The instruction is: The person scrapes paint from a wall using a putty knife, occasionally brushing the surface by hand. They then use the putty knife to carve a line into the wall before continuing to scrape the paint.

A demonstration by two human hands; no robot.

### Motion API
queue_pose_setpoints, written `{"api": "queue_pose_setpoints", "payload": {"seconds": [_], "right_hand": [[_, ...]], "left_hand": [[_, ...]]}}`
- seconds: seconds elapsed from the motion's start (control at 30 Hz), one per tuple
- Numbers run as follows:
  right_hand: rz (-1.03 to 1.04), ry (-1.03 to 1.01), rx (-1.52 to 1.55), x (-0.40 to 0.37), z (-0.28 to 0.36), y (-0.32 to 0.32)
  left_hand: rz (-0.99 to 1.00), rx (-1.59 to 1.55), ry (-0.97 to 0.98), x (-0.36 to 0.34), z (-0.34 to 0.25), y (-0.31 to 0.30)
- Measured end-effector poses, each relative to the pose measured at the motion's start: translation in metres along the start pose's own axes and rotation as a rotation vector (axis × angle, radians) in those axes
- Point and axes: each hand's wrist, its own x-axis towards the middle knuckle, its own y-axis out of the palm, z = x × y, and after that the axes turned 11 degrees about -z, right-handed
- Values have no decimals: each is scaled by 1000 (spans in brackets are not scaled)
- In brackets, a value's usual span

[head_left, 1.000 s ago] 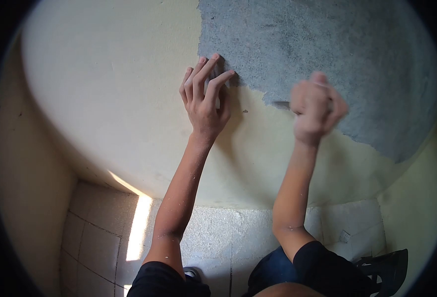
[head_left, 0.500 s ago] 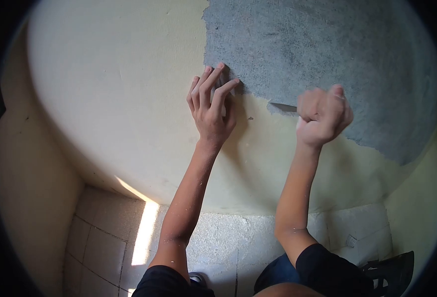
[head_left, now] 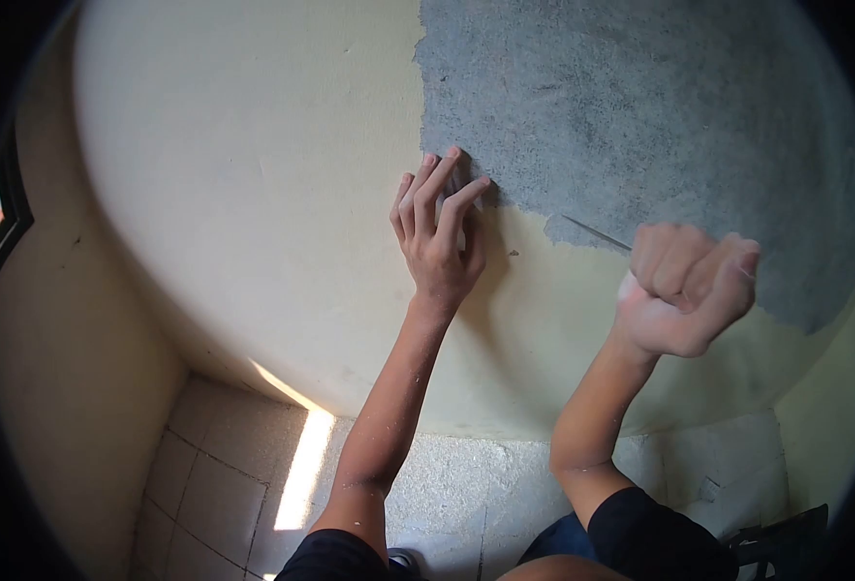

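At the wall, along the ragged edge where cream paint [head_left: 253, 194] meets the bare grey patch [head_left: 660, 116], the left hand [head_left: 442, 247] lies flat with its fingers spread and the fingertips on that edge. The right hand [head_left: 684, 290] is closed in a fist round a scraper [head_left: 597, 234], whose thin blade meets the paint line between the hands. Judgement: hold the blade shallow, work under the paint edge in short strokes, and leave the bracing fingers clear of its path.

You face a pale yellow wall [head_left: 253, 194] with a speckled grey patch [head_left: 640, 116]. The blade [head_left: 597, 233] is dull silver, your sleeves [head_left: 650, 533] black, the floor tiles [head_left: 204, 474] beige-grey.
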Motion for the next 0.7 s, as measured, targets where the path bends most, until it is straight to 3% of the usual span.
{"api": "queue_pose_setpoints", "payload": {"seconds": [0.07,0.1,0.23,0.3,0.37,0.5,0.53,0.63,0.7], "right_hand": [[-81,-45,-93,8,-8,4],[32,-97,-292,10,-33,-2],[-16,-31,-314,0,-30,-15],[-91,31,-60,-5,-5,-20],[23,-14,251,4,7,-17],[-14,-109,-502,2,-42,-3],[9,16,-396,4,-37,-2],[-96,11,-317,-5,-20,-13],[-112,21,-25,1,5,-9]], "left_hand": [[-4,15,7,-1,0,1],[1,26,8,0,0,0],[-2,3,17,-2,0,1],[15,2,22,-4,0,-2],[10,7,25,-1,2,-1],[0,9,17,-2,-2,1],[-5,19,20,-3,-1,2],[4,27,29,-3,0,0],[2,35,33,0,4,-1]]}}
